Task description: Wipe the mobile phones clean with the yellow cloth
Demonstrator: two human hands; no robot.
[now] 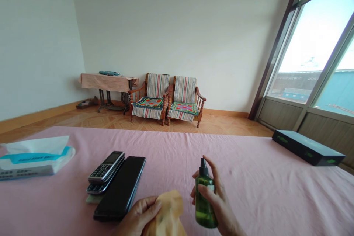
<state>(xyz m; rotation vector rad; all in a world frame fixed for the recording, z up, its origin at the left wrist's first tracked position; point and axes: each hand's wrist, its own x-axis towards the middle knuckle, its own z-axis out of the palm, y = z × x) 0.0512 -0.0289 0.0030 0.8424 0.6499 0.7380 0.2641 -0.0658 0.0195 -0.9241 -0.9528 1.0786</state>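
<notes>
In my right hand (217, 195) is a green see-through spray bottle (204, 202) with a black pump top, held upright. The index finger rests at the top of the pump and the other fingers wrap the body. My left hand (141, 214) pinches a tan cloth (167, 214) between thumb and fingers, low in the view. The cloth hangs just left of the bottle, apart from it. Close to my left hand lies a black smartphone (121, 188). Beside it, a keypad phone (107, 167) sits on top of a small stack of phones.
A pink cloth covers the table (249, 184). At the left lies a pack of tissues (35, 156); at the right edge, a black box (306, 147). Beyond stand two wooden armchairs (157, 90) and a cloth-covered sewing table (106, 82). Large windows (306, 51) are on the right.
</notes>
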